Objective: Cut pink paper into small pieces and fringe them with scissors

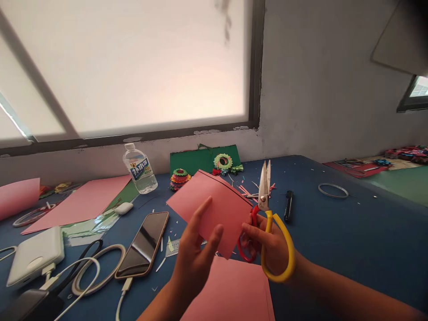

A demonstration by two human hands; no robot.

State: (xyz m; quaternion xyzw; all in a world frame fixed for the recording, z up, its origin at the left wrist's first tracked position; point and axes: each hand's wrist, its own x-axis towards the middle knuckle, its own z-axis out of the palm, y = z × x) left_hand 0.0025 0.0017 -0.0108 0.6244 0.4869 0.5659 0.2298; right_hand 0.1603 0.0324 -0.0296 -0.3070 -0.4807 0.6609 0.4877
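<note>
My left hand (195,249) pinches a pink paper sheet (214,207) and holds it up over the blue table (334,236). My right hand (267,247) grips scissors (265,209) with one red and one yellow handle, fingers through the loops. The blades point up and away and are almost closed, right beside the sheet's right edge. A dark line runs along the sheet's upper edge. Another pink sheet (230,290) lies on the table under my hands.
A phone (143,244) on a cable, a white power bank (35,255), tape rolls (96,267), a water bottle (138,168), green paper (200,158) with paper flowers (179,178), a black marker (289,206) and a ring (333,190) lie around. More pink paper (80,203) lies left.
</note>
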